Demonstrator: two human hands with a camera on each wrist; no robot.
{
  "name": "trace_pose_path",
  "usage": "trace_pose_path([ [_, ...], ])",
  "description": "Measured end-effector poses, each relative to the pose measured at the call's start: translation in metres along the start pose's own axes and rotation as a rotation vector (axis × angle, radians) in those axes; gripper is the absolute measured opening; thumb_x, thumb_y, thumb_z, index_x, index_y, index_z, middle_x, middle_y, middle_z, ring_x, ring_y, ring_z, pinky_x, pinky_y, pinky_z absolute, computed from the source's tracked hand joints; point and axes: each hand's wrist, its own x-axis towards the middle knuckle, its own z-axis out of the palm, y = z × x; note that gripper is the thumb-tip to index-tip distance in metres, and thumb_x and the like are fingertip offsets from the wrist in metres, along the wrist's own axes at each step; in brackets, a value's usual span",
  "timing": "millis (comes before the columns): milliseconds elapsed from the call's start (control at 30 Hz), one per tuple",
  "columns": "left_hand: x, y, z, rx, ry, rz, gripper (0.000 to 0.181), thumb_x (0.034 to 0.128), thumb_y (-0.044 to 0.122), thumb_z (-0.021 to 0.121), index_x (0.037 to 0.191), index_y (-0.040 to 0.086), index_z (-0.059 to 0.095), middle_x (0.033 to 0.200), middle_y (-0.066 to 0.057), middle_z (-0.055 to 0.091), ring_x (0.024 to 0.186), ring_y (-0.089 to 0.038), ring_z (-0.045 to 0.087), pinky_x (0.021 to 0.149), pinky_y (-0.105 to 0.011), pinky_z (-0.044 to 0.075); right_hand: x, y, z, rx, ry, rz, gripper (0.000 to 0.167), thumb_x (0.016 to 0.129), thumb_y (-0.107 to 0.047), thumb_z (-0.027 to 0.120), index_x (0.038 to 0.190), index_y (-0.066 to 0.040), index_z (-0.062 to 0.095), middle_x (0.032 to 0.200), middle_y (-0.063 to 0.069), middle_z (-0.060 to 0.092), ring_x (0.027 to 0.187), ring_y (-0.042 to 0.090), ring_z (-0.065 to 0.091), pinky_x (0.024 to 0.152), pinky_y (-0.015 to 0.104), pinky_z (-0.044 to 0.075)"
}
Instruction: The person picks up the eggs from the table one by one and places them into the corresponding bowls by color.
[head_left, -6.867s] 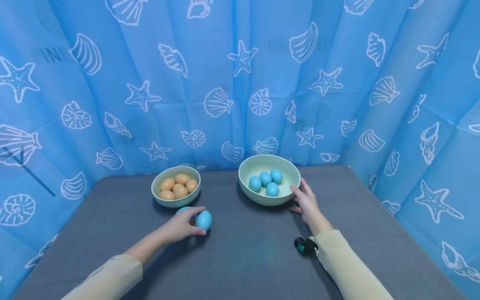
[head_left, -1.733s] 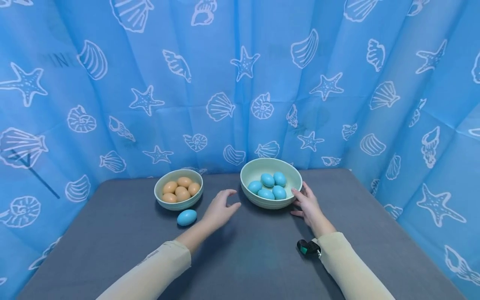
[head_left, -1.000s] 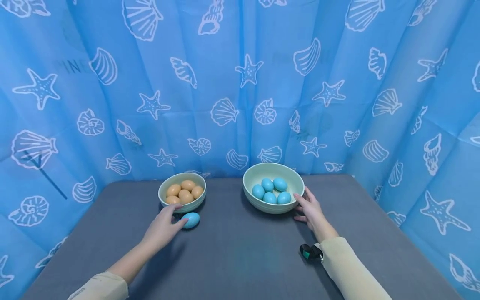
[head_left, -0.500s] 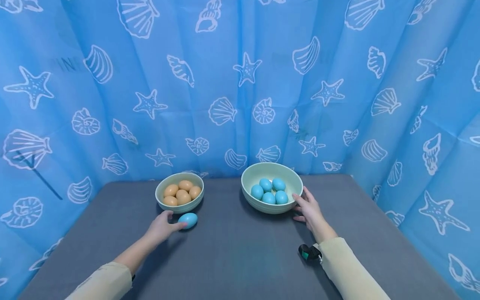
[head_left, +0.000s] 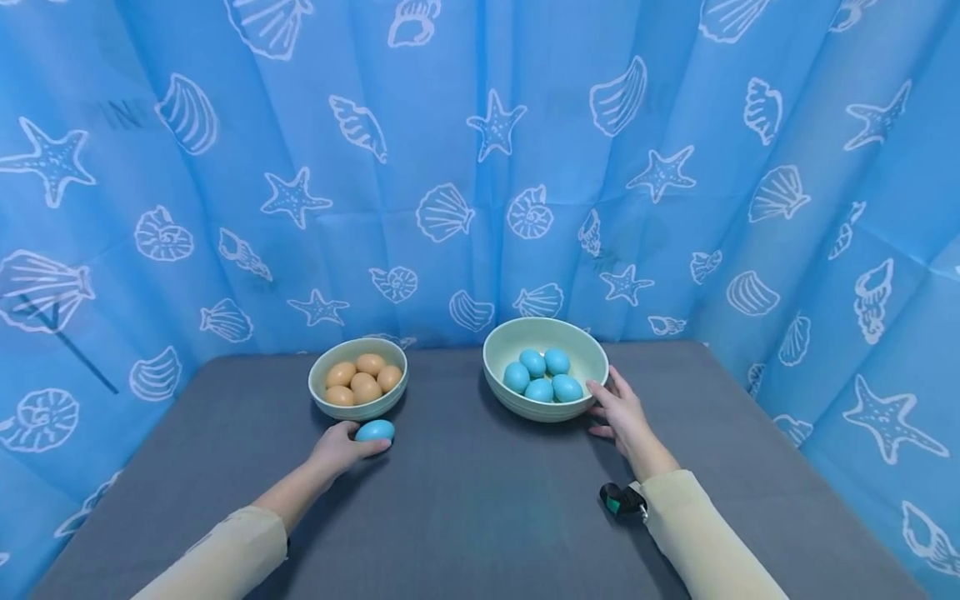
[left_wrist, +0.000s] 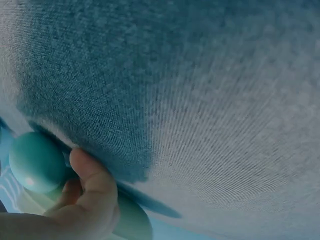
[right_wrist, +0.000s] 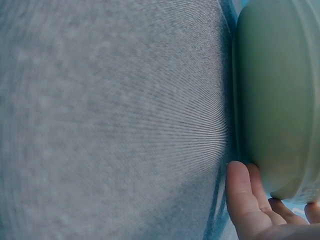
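My left hand (head_left: 339, 450) is at a blue egg (head_left: 375, 430) on the table, in front of the small bowl. Its thumb lies along the egg's near side and its fingers reach behind it. In the left wrist view the thumb (left_wrist: 92, 175) and a fingertip show beside the egg (left_wrist: 36, 162). My right hand (head_left: 624, 421) grips the right side of the large pale green bowl (head_left: 543, 410), one digit over its rim. Several blue eggs (head_left: 567, 388) lie inside. In the right wrist view, fingers (right_wrist: 239, 185) touch the bowl's outer wall (right_wrist: 275, 105).
The small pale green bowl (head_left: 360, 410) at left holds several brown eggs (head_left: 369, 363). Grey cloth covers the table (head_left: 480, 500). A blue curtain (head_left: 450, 167) with shell prints hangs behind. A black and green tag (head_left: 622, 500) dangles from the right sleeve.
One more blue egg now lies in the large bowl than in the oldest frame. My left hand has come back left and its thumb has moved across the remaining egg. The right hand stays.
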Motion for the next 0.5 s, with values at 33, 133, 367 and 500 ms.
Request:
trace_pose_path([
  [33,0.0002,0.0004,0.0005,0.009,0.008,-0.003,0.062,0.0849,0.027,0.076,0.122,-0.016,0.051,0.116,-0.029,0.056,0.095,-0.035,0.054,0.079,-0.046,0.049,-0.0003,-0.0004,0.0003,0.002,-0.002,0.000,0.074,0.103,-0.033,0.047,0.157,-0.024,-0.004,0.161,0.017,0.005,0.131,0.045,0.037,0.091,0.055,0.051],
  [133,0.0028,-0.0009,0.0018,0.021,0.027,-0.017,0.057,0.0852,0.025,0.076,0.118,-0.016,0.053,0.113,-0.028,0.057,0.094,-0.035,0.054,0.079,-0.046,0.049,-0.0004,-0.0004,0.0008,0.001,-0.002,0.002,0.075,0.103,-0.035,0.047,0.157,-0.024,-0.004,0.161,0.017,0.004,0.131,0.044,0.038,0.091,0.054,0.051],
  [367,0.0044,-0.0023,0.0045,-0.005,0.029,-0.033,0.049,0.0854,0.022,0.076,0.112,-0.013,0.055,0.107,-0.025,0.057,0.091,-0.033,0.053,0.075,-0.042,0.048,-0.0008,0.0002,0.0002,-0.012,0.014,0.014,0.073,0.104,-0.033,0.046,0.157,-0.025,-0.004,0.161,0.015,0.006,0.131,0.043,0.038,0.091,0.054,0.051],
  [500,0.0011,-0.0018,0.0064,-0.028,0.022,-0.046,0.047,0.0858,0.023,0.076,0.111,-0.012,0.056,0.102,-0.022,0.058,0.086,-0.030,0.055,0.071,-0.039,0.049,-0.0006,0.0008,-0.0011,-0.021,0.005,0.003,0.073,0.104,-0.033,0.046,0.157,-0.025,-0.004,0.161,0.016,0.006,0.130,0.043,0.039,0.090,0.054,0.051],
])
